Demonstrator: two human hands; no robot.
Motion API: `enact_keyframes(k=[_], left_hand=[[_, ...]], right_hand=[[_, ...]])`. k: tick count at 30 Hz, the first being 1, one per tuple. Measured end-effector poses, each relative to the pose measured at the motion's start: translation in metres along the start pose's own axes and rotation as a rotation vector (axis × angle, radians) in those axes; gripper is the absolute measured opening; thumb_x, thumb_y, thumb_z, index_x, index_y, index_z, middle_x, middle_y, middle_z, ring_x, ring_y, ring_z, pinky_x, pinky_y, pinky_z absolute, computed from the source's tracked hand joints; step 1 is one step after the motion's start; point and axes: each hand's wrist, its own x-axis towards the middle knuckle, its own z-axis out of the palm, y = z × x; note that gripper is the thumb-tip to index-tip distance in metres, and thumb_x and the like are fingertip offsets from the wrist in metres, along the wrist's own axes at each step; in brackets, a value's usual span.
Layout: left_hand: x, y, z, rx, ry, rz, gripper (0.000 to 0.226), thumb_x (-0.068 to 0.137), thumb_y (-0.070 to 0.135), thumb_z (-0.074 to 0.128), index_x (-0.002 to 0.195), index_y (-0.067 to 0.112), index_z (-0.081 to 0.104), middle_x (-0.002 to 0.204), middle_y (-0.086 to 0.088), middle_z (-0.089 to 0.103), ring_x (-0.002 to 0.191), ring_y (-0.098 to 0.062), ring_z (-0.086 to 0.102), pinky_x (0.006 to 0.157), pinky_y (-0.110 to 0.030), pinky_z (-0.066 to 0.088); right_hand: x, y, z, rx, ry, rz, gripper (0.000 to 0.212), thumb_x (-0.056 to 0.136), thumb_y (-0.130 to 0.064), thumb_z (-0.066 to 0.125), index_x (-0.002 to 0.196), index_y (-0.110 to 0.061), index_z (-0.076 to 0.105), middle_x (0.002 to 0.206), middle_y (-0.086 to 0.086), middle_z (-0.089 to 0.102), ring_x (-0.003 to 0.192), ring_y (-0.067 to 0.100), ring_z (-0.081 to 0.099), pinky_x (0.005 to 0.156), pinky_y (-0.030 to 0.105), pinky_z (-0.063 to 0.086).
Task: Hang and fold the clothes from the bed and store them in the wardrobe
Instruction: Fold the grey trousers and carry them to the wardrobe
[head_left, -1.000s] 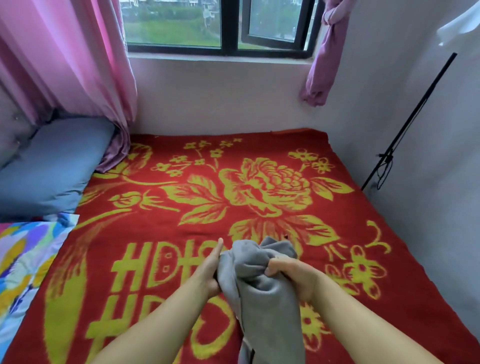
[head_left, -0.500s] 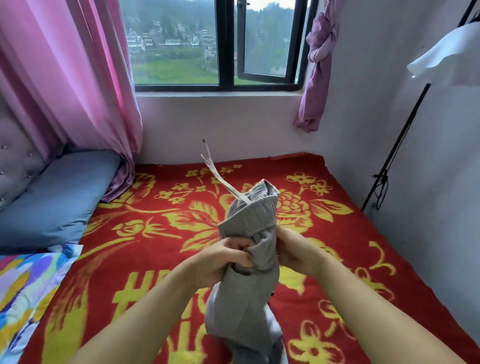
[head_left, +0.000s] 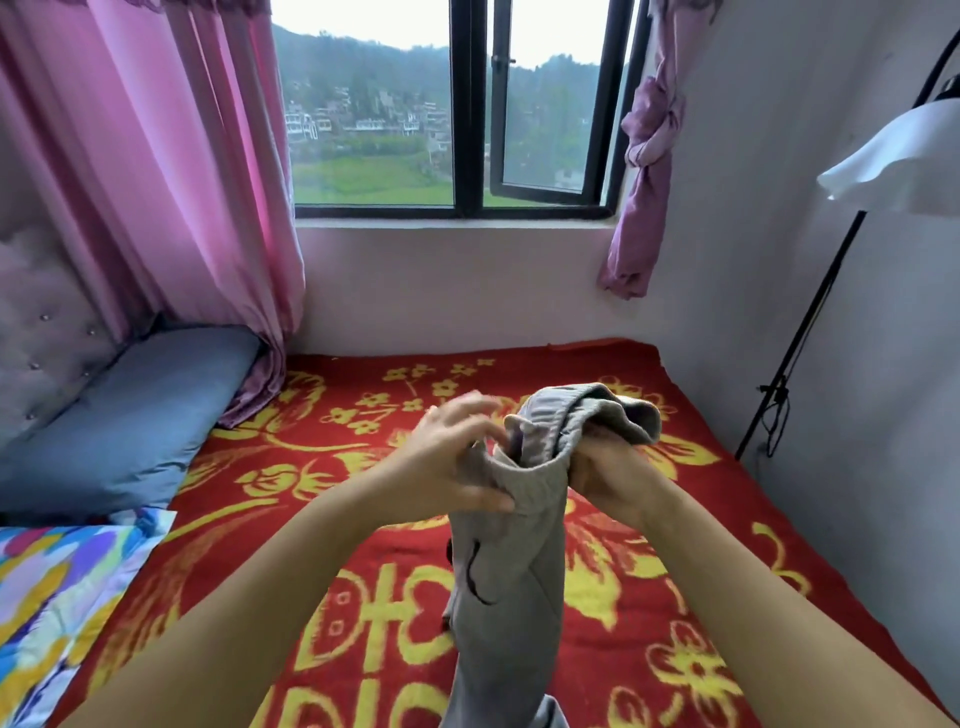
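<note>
The left hand (head_left: 451, 462) pinches the near edge of the grey trousers (head_left: 511, 566) at their waistband, thumb pressed against the cloth, the other fingers spread and blurred above it. The right hand (head_left: 605, 480) grips the other side of the same waistband, fingers curled into the fabric. The garment is held up over the middle of the bed, its top folded over toward the right hand and its legs hanging down past the bottom of the view.

Beneath it the red and yellow blanket (head_left: 649, 597) lies flat out to the bed's far edge under the window (head_left: 457, 114) and to its right edge along the wall. At the left edge sit a blue pillow (head_left: 130, 415) and a multicoloured sheet (head_left: 57, 587). A pink curtain (head_left: 156, 171) drops to the far left corner. A black stand (head_left: 800, 332) leans by the right wall, a white garment (head_left: 898, 161) above it.
</note>
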Motion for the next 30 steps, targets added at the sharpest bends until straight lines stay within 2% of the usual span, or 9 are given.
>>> enact_keyframes(k=[4,8,10,13,17,20,24,27,30], left_hand=[[0.011,0.009,0.017,0.285,-0.182,-0.01,0.03,0.082,0.043,0.069,0.091,0.016,0.061,0.085,0.001,0.065,0.078,-0.018,0.058,0.068,-0.029,0.043],[0.012,0.02,0.027,0.346,-0.181,0.032,0.02,0.085,0.032,0.062,0.081,0.016,0.052,0.071,0.003,0.055,0.067,-0.02,0.052,0.061,-0.03,0.042],[0.009,0.027,0.031,0.312,-0.24,0.077,0.016,0.083,0.027,0.062,0.078,0.016,0.052,0.068,0.005,0.052,0.063,-0.016,0.048,0.059,-0.029,0.04],[0.003,0.03,0.041,0.199,-0.387,0.088,0.011,0.082,0.022,0.062,0.077,0.016,0.054,0.075,-0.002,0.06,0.069,-0.02,0.055,0.062,-0.032,0.044],[-0.009,0.009,0.05,-0.011,-0.555,-0.234,0.022,0.083,0.026,0.063,0.102,0.018,0.057,0.102,0.0,0.062,0.09,-0.016,0.058,0.075,-0.033,0.05],[-0.03,-0.029,0.052,-0.224,-0.682,-0.485,0.037,0.083,0.013,0.061,0.119,0.018,0.055,0.117,0.001,0.064,0.105,-0.016,0.062,0.088,-0.036,0.054],[-0.061,-0.08,0.035,-0.235,-0.512,-0.661,0.029,0.079,0.01,0.049,0.104,0.017,0.063,0.092,0.006,0.066,0.081,-0.009,0.064,0.066,-0.02,0.05],[-0.078,-0.12,0.002,-0.173,-0.278,-0.828,0.018,0.076,0.006,0.046,0.081,0.014,0.061,0.081,-0.002,0.061,0.074,-0.018,0.055,0.062,-0.028,0.042],[-0.1,-0.144,-0.06,-0.212,0.192,-0.975,0.02,0.08,-0.005,0.048,0.072,0.01,0.058,0.074,-0.013,0.052,0.07,-0.021,0.046,0.06,-0.029,0.034]], right_hand=[[-0.005,-0.012,-0.013,0.091,0.059,-0.009,0.024,0.082,-0.017,0.054,0.09,-0.012,0.076,0.092,0.008,0.073,0.085,0.021,0.07,0.073,0.032,0.057],[-0.007,-0.015,-0.039,0.285,0.098,0.078,0.062,0.095,-0.056,0.036,0.132,-0.01,0.055,0.128,0.017,0.062,0.115,0.034,0.06,0.096,0.048,0.047],[-0.003,-0.01,-0.047,0.335,0.104,0.176,0.076,0.089,-0.064,0.041,0.138,-0.007,0.047,0.136,0.022,0.055,0.125,0.038,0.054,0.104,0.053,0.042],[0.009,-0.005,-0.046,0.185,0.12,0.355,0.062,0.086,-0.044,0.065,0.128,0.0,0.055,0.126,0.025,0.061,0.115,0.04,0.06,0.103,0.054,0.044],[0.034,-0.002,-0.029,-0.262,0.261,0.356,0.019,0.092,-0.005,0.056,0.11,-0.007,0.061,0.081,0.013,0.068,0.062,0.02,0.065,0.059,0.03,0.057],[0.063,0.002,-0.021,-0.723,0.347,0.34,0.038,0.09,0.0,0.042,0.104,-0.021,0.07,0.076,0.006,0.066,0.052,0.014,0.058,0.044,0.021,0.048],[0.105,0.025,-0.004,-1.115,0.309,0.424,0.043,0.089,0.0,0.034,0.103,-0.019,0.07,0.068,0.006,0.064,0.038,0.011,0.056,0.034,0.018,0.041],[0.142,0.036,0.034,-1.144,0.257,0.413,0.038,0.087,-0.003,0.035,0.1,-0.013,0.069,0.083,0.01,0.068,0.059,0.02,0.066,0.05,0.028,0.055],[0.18,0.027,0.088,-1.112,0.143,0.238,0.043,0.085,-0.002,0.038,0.112,-0.016,0.069,0.101,0.007,0.07,0.08,0.019,0.062,0.063,0.022,0.05]])
